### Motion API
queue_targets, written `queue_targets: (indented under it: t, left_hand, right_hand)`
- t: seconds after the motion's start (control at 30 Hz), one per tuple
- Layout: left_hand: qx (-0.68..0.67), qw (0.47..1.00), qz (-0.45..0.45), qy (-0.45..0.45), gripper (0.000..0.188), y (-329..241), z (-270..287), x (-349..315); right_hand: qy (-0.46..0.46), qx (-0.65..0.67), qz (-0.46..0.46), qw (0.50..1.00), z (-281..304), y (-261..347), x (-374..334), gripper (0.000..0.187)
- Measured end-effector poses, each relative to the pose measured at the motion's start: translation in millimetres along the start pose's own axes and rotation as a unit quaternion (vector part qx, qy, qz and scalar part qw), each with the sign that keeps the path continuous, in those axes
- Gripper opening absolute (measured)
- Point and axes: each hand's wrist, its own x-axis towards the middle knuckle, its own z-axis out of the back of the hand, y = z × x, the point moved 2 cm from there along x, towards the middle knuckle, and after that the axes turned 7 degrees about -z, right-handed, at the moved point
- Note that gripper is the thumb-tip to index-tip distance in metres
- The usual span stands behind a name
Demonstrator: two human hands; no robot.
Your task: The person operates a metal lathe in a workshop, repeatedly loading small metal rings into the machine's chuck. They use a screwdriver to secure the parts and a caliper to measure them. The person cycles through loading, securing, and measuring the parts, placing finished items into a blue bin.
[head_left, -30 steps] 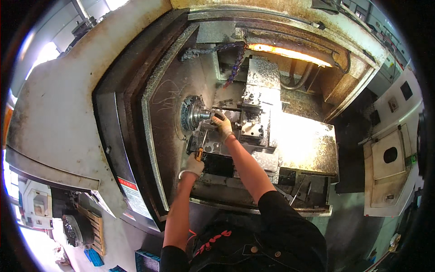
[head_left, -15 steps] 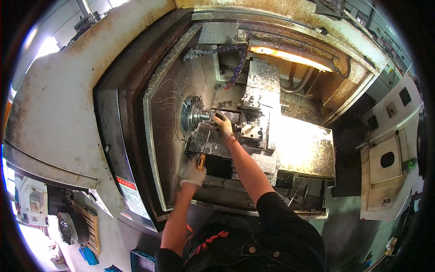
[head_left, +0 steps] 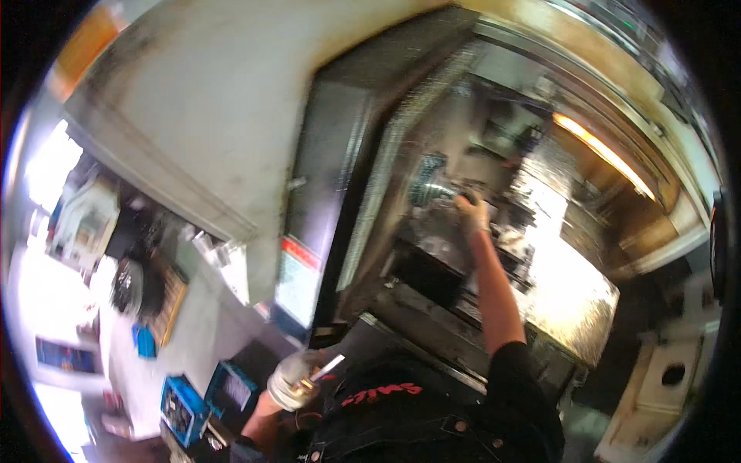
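My right hand [head_left: 473, 216], in a pale glove, reaches into the lathe. Its fingers close round the end of a metal workpiece [head_left: 449, 190] that sticks out of the chuck [head_left: 427, 181]; motion blur hides the exact grip. Low at the left, outside the machine, my gloved left hand [head_left: 292, 383] is closed on a tool with an orange-brown handle and a pale flat strip [head_left: 330, 367]. The tool's kind is too blurred to tell.
The lathe's door [head_left: 340, 201] stands left of the chuck, and the tool carriage [head_left: 513, 231] lies right of it. A lit lamp [head_left: 606, 154] runs along the back. Blue bins [head_left: 184, 409] holding parts stand at the lower left, near a wooden pallet [head_left: 174, 305].
My left hand has come out of the lathe toward the lower left with the tool. My right hand stays at the workpiece. The view has swung left, bringing the blue bins further in.
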Motion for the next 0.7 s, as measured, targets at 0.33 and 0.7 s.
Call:
queue_targets:
  t: [0.33, 0.7]
  left_hand:
    - [0.370, 0.743, -0.500, -0.247, 0.035, -116, 131, -42]
    - [0.243, 0.892, -0.371, -0.092, 0.045, -122, 171, -25]
  right_hand:
    - [-0.067, 0.030, 0.032, 0.997, -36, -5, -11, 0.041]
    - [-0.093, 0.043, -0.011, 0.995, -63, -12, -25, 0.049]
